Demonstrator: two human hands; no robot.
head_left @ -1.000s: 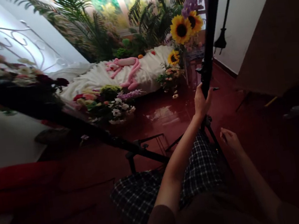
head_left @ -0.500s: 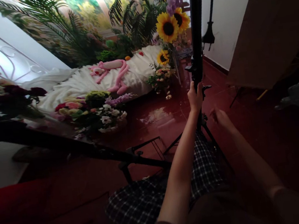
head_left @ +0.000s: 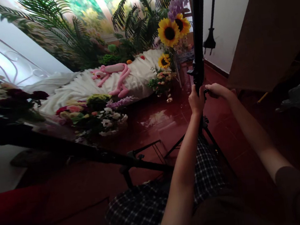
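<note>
Well, from my screen I see the person's left hand (head_left: 196,101) closed around the black pole of a tripod stand (head_left: 198,30), with the fingers (head_left: 193,99) wrapped on it just above the tripod legs (head_left: 206,129). The right hand (head_left: 218,91) comes in from the right side, and its fingers (head_left: 209,88) lie together against a small knob (head_left: 205,91) on the pole. This corner is dark, so I cannot tell if they really grip the knob or only touch it. Below the hands I see a checked cloth (head_left: 200,164) on the person's lap. Beyond the stand, on the shiny red tile floor (head_left: 154,126), there are bunches of flowers (head_left: 99,120) beside a white satin cloth (head_left: 94,86). A pink plush toy (head_left: 113,71) lies on this cloth, and tall sunflowers (head_left: 169,32) stand near its far end, in front of a palm backdrop (head_left: 138,19).
</note>
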